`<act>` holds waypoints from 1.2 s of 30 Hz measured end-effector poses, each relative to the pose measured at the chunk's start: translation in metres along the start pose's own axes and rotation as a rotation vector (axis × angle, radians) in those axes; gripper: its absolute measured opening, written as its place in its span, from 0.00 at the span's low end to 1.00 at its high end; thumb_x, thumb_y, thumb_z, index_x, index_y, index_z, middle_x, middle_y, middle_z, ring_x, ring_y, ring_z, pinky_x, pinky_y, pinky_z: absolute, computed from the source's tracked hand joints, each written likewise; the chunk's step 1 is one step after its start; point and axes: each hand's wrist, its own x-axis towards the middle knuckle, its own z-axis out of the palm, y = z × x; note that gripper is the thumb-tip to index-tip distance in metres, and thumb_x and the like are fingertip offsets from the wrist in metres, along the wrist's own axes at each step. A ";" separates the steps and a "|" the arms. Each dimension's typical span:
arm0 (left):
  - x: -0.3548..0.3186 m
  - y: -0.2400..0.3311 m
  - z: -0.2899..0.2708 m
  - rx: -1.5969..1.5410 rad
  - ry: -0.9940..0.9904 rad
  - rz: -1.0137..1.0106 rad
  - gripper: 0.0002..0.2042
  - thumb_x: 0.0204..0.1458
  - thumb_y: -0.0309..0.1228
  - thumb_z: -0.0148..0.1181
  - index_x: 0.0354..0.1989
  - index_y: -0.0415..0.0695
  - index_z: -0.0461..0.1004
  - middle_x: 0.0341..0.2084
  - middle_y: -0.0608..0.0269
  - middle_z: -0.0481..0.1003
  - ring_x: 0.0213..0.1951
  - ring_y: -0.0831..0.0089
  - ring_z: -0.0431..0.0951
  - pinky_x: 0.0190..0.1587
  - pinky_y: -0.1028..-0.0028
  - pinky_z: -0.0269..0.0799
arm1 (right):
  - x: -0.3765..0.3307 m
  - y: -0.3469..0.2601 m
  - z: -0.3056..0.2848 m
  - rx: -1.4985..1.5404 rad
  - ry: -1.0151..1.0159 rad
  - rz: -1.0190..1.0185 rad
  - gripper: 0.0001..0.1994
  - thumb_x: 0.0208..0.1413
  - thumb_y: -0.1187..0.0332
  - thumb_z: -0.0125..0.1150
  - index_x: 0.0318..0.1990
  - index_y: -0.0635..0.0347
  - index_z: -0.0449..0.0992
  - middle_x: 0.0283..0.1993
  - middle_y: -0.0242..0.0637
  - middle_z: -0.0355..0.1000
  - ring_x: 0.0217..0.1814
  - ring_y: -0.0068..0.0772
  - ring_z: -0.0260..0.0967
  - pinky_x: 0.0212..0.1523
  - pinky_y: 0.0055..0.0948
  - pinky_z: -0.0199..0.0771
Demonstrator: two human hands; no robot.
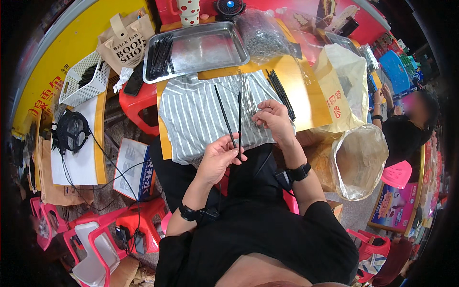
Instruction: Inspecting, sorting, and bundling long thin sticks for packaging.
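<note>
My left hand [220,158] is closed on two thin black sticks [224,112], which point up and away from me, apart at their far ends. To the right, my right hand [275,119] has its thumb and fingers curled together beside a pile of narrow clear plastic sleeves [247,98]; whether it pinches one is too fine to make out. The sleeves lie on a grey-and-white striped cloth [189,107] spread over the table's near side and my lap. A row of similar black sticks [282,95] rests to the right of the sleeves.
Behind the cloth stands a metal tray [210,48] with black sticks at its left. A clear bag of sleeves [265,36] sits beside it. At right are paper bags [361,162]; at left, a white basket [76,91], red stool [138,107] and cables. Another person [406,124] sits far right.
</note>
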 end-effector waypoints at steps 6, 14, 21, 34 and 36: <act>-0.001 0.000 -0.001 0.001 0.007 0.006 0.21 0.55 0.17 0.50 0.59 0.36 0.63 0.34 0.58 0.75 0.35 0.68 0.79 0.34 0.79 0.75 | -0.002 -0.002 -0.006 0.069 -0.030 0.123 0.09 0.47 0.76 0.58 0.37 0.64 0.70 0.26 0.40 0.75 0.20 0.18 0.67 0.19 0.14 0.59; -0.002 0.003 0.002 0.091 -0.009 0.039 0.22 0.54 0.16 0.50 0.59 0.35 0.63 0.35 0.57 0.75 0.35 0.69 0.79 0.34 0.80 0.74 | -0.027 -0.004 0.019 0.241 -0.101 0.084 0.06 0.52 0.75 0.59 0.37 0.61 0.70 0.29 0.38 0.76 0.28 0.20 0.70 0.27 0.18 0.63; -0.005 0.005 0.002 0.150 0.000 0.102 0.24 0.53 0.15 0.51 0.60 0.35 0.62 0.39 0.58 0.74 0.36 0.73 0.77 0.37 0.79 0.73 | -0.054 0.011 0.041 0.465 -0.158 0.103 0.05 0.54 0.77 0.56 0.38 0.61 0.71 0.31 0.38 0.75 0.30 0.24 0.70 0.31 0.19 0.65; -0.007 0.009 0.004 0.225 -0.018 0.123 0.24 0.49 0.13 0.53 0.58 0.34 0.65 0.34 0.61 0.75 0.34 0.74 0.78 0.33 0.81 0.74 | -0.047 0.012 0.038 0.622 -0.215 0.121 0.04 0.53 0.78 0.54 0.36 0.62 0.71 0.28 0.38 0.72 0.28 0.24 0.68 0.31 0.21 0.67; -0.007 0.009 0.004 0.224 0.001 0.127 0.24 0.49 0.13 0.53 0.58 0.34 0.65 0.34 0.61 0.75 0.34 0.74 0.79 0.33 0.81 0.74 | -0.047 0.011 0.034 0.629 -0.318 0.139 0.03 0.53 0.78 0.55 0.36 0.63 0.71 0.28 0.38 0.72 0.28 0.24 0.69 0.30 0.21 0.66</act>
